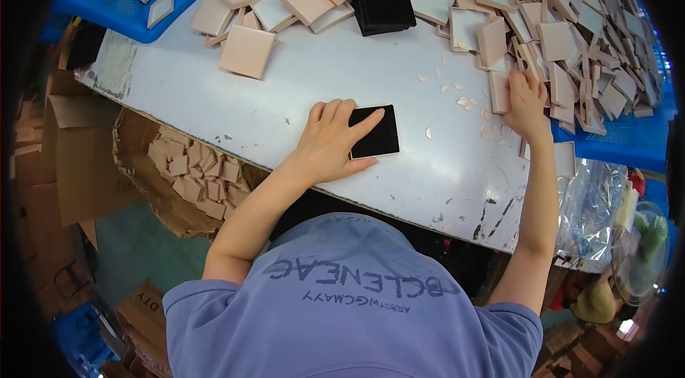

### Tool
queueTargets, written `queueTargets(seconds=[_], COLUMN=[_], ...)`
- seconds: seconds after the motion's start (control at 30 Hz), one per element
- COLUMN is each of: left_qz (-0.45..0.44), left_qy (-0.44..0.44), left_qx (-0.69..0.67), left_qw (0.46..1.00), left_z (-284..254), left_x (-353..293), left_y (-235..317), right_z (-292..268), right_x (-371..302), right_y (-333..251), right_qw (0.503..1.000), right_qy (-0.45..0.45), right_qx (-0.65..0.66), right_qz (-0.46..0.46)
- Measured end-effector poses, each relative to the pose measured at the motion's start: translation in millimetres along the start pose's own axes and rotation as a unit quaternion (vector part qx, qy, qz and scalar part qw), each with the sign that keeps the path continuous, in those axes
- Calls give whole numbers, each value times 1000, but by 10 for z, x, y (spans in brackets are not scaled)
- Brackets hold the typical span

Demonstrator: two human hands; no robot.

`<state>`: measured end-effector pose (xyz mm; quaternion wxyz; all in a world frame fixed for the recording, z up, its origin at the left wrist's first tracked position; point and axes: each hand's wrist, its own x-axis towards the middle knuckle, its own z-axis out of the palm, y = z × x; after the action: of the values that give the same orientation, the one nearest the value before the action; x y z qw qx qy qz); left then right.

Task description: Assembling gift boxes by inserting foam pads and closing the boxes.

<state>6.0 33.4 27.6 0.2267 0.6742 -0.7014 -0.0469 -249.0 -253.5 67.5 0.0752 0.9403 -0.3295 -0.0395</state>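
Note:
On the white tabletop, a shallow box with a black insert (pixel 378 134) lies flat in front of me. My left hand (pixel 332 139) rests on its left side, fingers spread, with the index finger across the black surface and the thumb at the lower edge. Over at the right pile, my right hand (pixel 526 103) has its fingers curled at the edge of a pale pink box half (pixel 499 92). The fingertips are partly hidden among the neighbouring pieces.
Pale pink box halves (pixel 564 42) are heaped at the right, partly over a blue crate (pixel 635 146). More boxes (pixel 247 51) and a stack of black inserts (pixel 385 10) lie along the back. Small paper scraps (pixel 467 102) dot the table (pixel 428 185). A carton (pixel 153 196) of pink pieces stands below left.

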Motion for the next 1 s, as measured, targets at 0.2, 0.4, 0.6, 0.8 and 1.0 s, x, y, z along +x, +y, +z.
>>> queueTargets(seconds=[0.2, 0.4, 0.6, 0.8, 1.0], left_qz=[-25, -62, -34, -29, -49], left_qy=[-6, 91, 126, 134, 120], left_qx=[-7, -160, -203, -225, -151], left_qw=[1000, 981, 970, 965, 980], left_z=[10, 175, 219, 296, 220], left_x=[7, -74, -76, -89, -119], left_y=[26, -58, -166, -198, -119], right_z=[-310, -239, -243, -156, -126], right_x=[34, 166, 155, 190, 44], right_y=[-420, -1484, -1767, -1789, -1947], right_qw=[998, 896, 889, 895, 885], right_qy=[67, -1, -8, 38, 89], right_qx=[-3, 395, 390, 388, 335], right_qz=[7, -202, -240, -218, -310])
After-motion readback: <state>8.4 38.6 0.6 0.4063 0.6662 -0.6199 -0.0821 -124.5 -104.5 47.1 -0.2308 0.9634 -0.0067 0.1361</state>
